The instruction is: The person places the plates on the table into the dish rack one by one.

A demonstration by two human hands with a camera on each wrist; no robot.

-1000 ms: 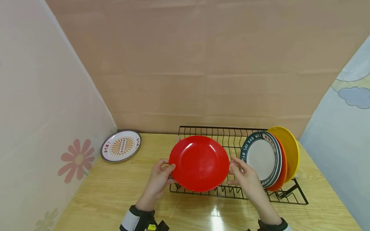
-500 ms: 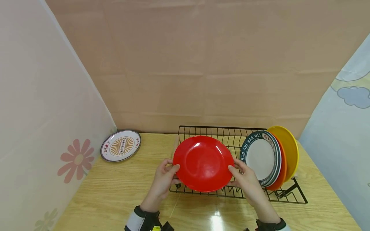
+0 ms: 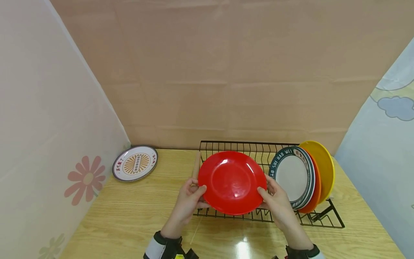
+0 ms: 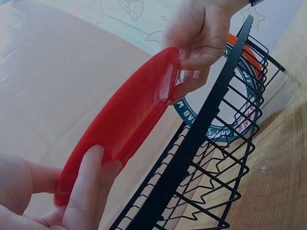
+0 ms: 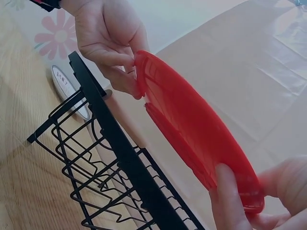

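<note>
I have the round red plastic plate (image 3: pixel 232 182) pinched at opposite rims, my left hand (image 3: pixel 189 201) on one edge and my right hand (image 3: pixel 275 202) on the other. This keeps it tilted and steady above the black wire dish rack (image 3: pixel 323 220). The green-rimmed white plate (image 3: pixel 292 178), the orange plate (image 3: pixel 315 198) and the yellow plate (image 3: pixel 321 165) stand on edge at the rack's right end on the wooden surface (image 3: pixel 129 219).

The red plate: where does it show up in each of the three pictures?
Head: red plate centre, between both hands.
Left wrist: red plate slants from lower left to upper middle.
Right wrist: red plate slants from top middle to lower right.
Shared landmark: black wire rack.
</note>
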